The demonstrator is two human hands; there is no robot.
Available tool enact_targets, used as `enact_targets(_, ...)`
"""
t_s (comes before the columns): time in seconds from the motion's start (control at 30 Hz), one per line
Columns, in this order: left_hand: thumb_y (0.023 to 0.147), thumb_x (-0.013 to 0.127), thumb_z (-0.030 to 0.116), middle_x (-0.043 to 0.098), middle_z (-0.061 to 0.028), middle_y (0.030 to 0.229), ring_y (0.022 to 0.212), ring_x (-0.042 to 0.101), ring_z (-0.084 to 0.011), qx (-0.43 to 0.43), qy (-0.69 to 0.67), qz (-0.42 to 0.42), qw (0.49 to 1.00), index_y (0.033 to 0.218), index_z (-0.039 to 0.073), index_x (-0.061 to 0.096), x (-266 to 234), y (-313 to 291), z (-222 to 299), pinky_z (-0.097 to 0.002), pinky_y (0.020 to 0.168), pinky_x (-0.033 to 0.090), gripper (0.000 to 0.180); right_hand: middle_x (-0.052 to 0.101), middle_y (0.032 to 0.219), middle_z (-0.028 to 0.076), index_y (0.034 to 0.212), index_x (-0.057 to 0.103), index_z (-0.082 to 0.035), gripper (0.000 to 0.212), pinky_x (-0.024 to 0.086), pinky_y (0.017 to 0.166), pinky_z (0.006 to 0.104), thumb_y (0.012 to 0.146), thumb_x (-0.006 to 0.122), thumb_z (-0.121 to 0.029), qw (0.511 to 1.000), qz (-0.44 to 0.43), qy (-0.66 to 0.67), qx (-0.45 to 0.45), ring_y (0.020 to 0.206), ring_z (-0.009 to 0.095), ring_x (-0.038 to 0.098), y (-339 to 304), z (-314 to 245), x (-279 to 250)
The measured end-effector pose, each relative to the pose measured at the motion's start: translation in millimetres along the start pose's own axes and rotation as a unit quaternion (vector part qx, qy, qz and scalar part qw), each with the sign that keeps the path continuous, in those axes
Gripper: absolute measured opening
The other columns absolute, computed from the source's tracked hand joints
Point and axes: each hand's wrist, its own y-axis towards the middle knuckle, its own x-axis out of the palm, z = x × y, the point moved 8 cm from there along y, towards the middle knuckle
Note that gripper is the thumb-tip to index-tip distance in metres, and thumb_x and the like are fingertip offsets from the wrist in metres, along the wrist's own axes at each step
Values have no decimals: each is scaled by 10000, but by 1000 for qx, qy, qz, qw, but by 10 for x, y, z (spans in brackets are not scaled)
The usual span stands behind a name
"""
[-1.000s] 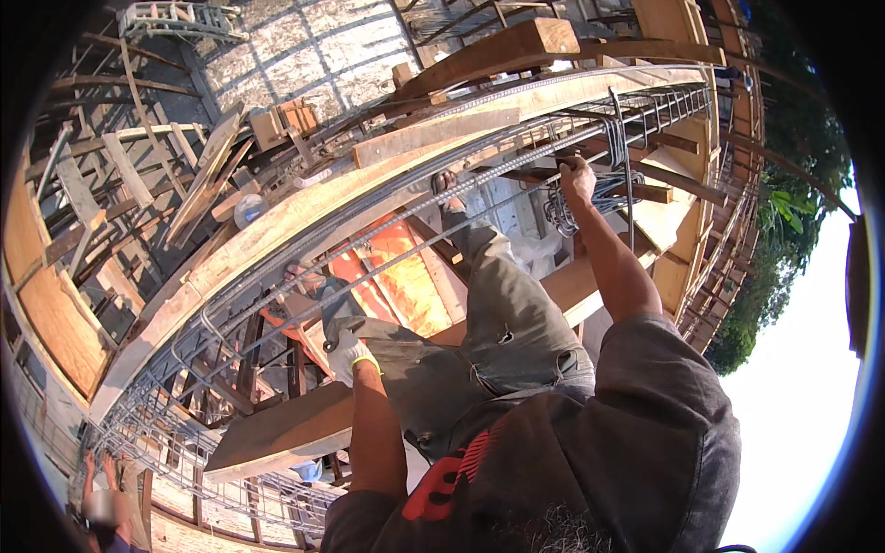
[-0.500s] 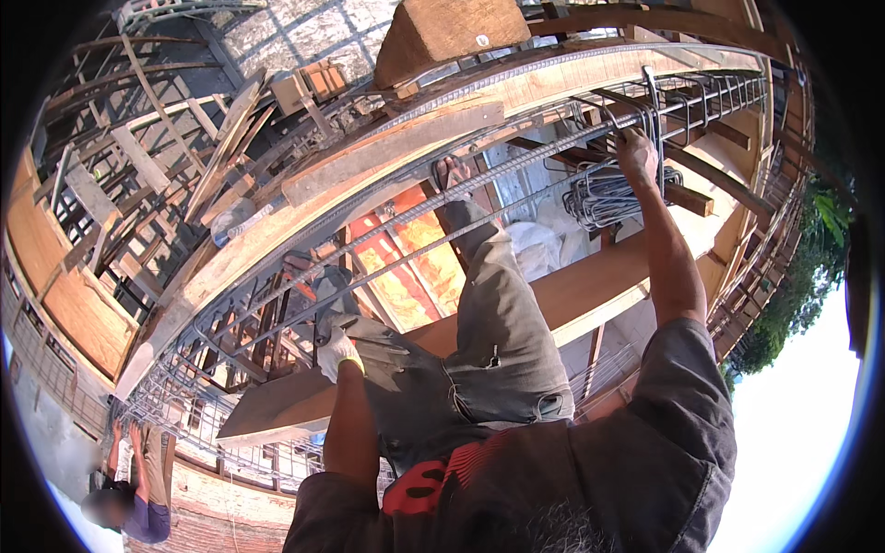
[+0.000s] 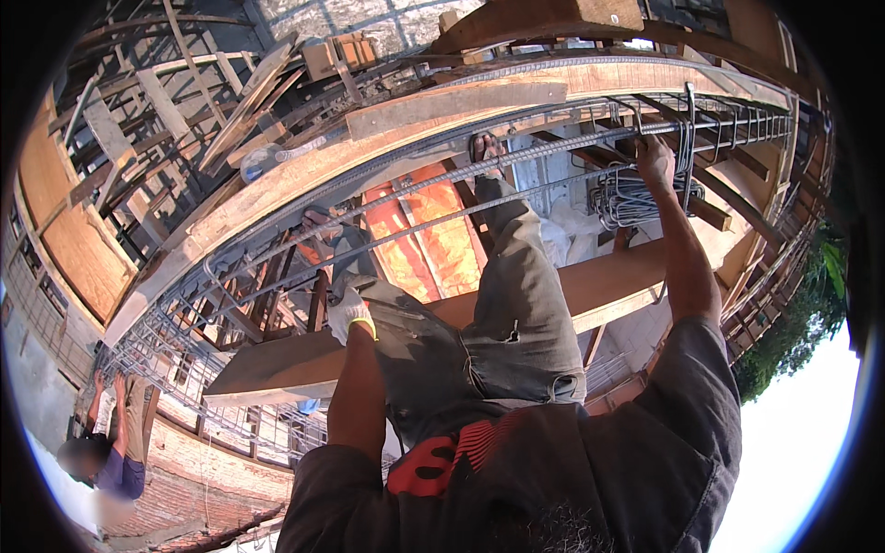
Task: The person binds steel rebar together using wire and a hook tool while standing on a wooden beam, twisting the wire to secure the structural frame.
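My right hand (image 3: 655, 161), bare, reaches out to the reinforcement cage and is closed around a thin steel stirrup (image 3: 637, 118) beside the long ribbed rebar (image 3: 572, 144); the fingers partly hide the grip. Next to it, several stirrups (image 3: 688, 129) stand bunched on the bars. Below hangs a bundle of bent steel rings (image 3: 636, 201). My left hand (image 3: 348, 313), in a pale glove with a yellow cuff, is at my left knee below the long bars. Its fingers are mostly hidden.
Under my thighs runs a wide wooden plank (image 3: 608, 286). A curved timber form edge (image 3: 277, 184) spans the far side, with an orange sheet (image 3: 429, 230) lower down between the bars. Lumber (image 3: 166, 111) is stacked far left. Another person (image 3: 120, 461) works at the cage, lower left.
The view has turned a little, shifting much of the scene rightward. My right hand stays at the steel beside the bunched stirrups. The gloved left hand stays by my knee.
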Motion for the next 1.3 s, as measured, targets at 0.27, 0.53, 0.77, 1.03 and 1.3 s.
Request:
enact_targets(0.27,816,672,565,759,-141,1142,1066,720,-338,-19,49,-2,999,1151,81,763,-207,-246,221,-450,934,557,596,693,920,217,939,629,-40,272,509,790,557,977,600,-308,999,1,6,-39,903,459,654,-74,-408,-139)
enact_targets(0.53,821,689,560,728,-94,1257,1163,683,-319,44,38,17,998,1236,142,740,-118,-59,239,-438,961,533,591,691,922,197,938,628,-45,208,517,745,531,964,646,-251,985,-63,132,-91,888,450,654,-531,-1374,-238)
enact_targets(0.77,776,642,506,713,-183,1233,1125,684,-362,-10,95,10,995,1196,58,741,-198,-132,207,-464,972,531,622,691,838,198,855,649,-41,243,522,673,496,923,708,-267,969,-59,210,-115,781,435,664,-927,-2661,-121)
enact_targets(1.03,846,577,681,610,-195,1362,1280,569,-375,-48,56,-35,997,1301,65,681,-491,-391,287,-485,1044,481,773,720,824,197,896,724,-55,305,541,741,496,893,712,-359,955,-122,258,-78,808,419,698,-1311,-3888,226)
enact_targets(1.3,790,637,652,617,-185,1357,1268,576,-391,-56,27,-40,997,1320,80,671,-389,-187,135,-488,1051,477,781,712,789,200,895,736,-58,318,543,747,486,872,730,-375,928,-175,305,-123,797,412,701,-1734,-5135,294)
